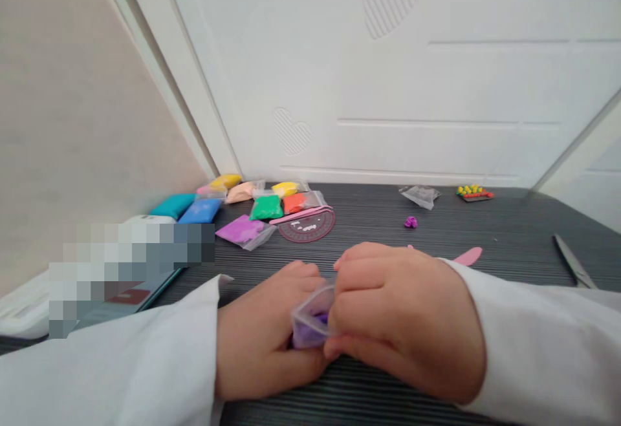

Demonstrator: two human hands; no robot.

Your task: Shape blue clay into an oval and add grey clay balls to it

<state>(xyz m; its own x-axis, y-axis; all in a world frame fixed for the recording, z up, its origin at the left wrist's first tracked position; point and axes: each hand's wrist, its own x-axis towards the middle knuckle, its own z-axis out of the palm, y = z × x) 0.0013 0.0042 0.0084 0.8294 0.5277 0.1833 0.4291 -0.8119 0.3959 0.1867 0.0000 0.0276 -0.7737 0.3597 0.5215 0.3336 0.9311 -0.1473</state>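
Observation:
Both my hands meet low on the dark table, close together. Between them is a small clear plastic bag (311, 320) with purple modelling clay inside. My left hand (262, 332) grips its left side, and my right hand (402, 316) closes over its right side and hides part of it. A small lump of purple clay (411, 222) lies on the table beyond my right hand. A pink plastic spatula (468, 256) pokes out just past my right knuckles.
Bagged clay in several colours, including a purple packet (241, 229), lies at the far left of the dark striped table (369, 209). Scissors (573, 261) lie at the right. A tablet (121, 300) sits at the left, partly blurred out. A white door (388, 77) rises behind.

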